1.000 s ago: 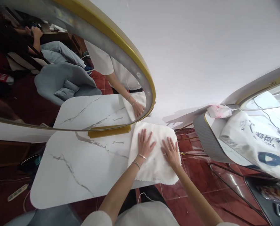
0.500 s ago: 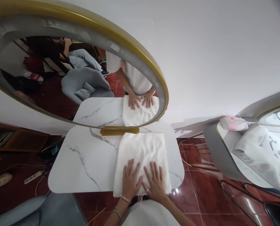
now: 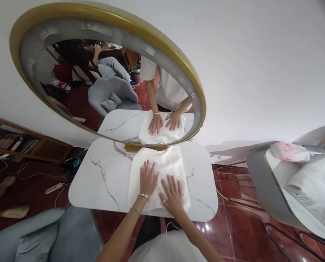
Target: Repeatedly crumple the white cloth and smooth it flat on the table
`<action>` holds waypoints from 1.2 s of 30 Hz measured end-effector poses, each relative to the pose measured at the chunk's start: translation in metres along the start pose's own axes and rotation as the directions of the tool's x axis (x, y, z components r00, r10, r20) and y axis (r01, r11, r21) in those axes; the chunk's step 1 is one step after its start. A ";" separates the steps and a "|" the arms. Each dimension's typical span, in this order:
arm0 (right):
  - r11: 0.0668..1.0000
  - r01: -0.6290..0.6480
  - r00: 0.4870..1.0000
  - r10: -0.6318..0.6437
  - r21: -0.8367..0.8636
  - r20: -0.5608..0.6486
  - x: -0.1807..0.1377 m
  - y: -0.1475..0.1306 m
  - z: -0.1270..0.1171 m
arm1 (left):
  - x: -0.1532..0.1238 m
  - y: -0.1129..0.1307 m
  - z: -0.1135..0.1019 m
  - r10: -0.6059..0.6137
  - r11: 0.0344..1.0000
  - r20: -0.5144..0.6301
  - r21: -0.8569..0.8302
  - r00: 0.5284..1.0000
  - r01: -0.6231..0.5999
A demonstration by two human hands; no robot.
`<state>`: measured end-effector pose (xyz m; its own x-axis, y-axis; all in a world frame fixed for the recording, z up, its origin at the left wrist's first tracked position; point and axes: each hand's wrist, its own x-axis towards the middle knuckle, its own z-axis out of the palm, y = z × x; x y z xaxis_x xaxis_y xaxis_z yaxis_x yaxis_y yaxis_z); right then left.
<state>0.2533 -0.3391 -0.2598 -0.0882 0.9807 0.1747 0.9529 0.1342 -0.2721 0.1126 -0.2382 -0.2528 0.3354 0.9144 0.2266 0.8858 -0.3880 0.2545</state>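
A white cloth [image 3: 166,160], which looks like a folded towel, lies on the white marble-patterned table [image 3: 94,189] with wrinkles across its surface. My left hand [image 3: 148,179] rests palm down on its left half, fingers stretched forward. Lower and to the right, my right hand [image 3: 172,194] presses flat on the cloth with its fingers spread. A ring shows on the right hand, and a bracelet circles the left wrist. Both hands and the cloth are reflected in the large gold-rimmed mirror [image 3: 202,94] behind the table.
A grey-blue chair [image 3: 77,233] stands at the lower left. Cables and a power strip [image 3: 54,188] lie on the red tiled floor [image 3: 241,225], near a low bookshelf [image 3: 50,149]. At the right, a second table [image 3: 271,193] holds a white bag [image 3: 315,182] and a pink-white packet [image 3: 289,151].
Both hands have slid forward on the cloth, the left further than the right. The cloth has shifted away from the table's front edge and wrinkled differently. The camera view has turned slightly left.
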 end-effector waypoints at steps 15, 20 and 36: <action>0.987 -0.156 0.967 0.160 0.033 -0.198 0.113 0.026 0.023 | 0.064 -0.034 0.019 0.110 0.994 -0.004 0.002 0.994 -0.110; 0.993 -0.117 0.981 0.110 -0.031 -0.159 0.143 -0.013 0.042 | 0.070 -0.076 0.007 0.104 0.994 0.002 0.014 0.995 -0.104; 0.998 -0.036 0.996 0.040 0.050 -0.076 0.176 -0.127 0.075 | 0.054 -0.169 -0.020 -0.045 0.999 -0.078 0.018 0.996 0.047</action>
<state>0.0946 -0.1725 -0.2654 -0.0279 0.9716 0.2348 0.9398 0.1055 -0.3249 -0.0258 -0.1257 -0.2653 0.2687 0.9192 0.2877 0.9062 -0.3425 0.2479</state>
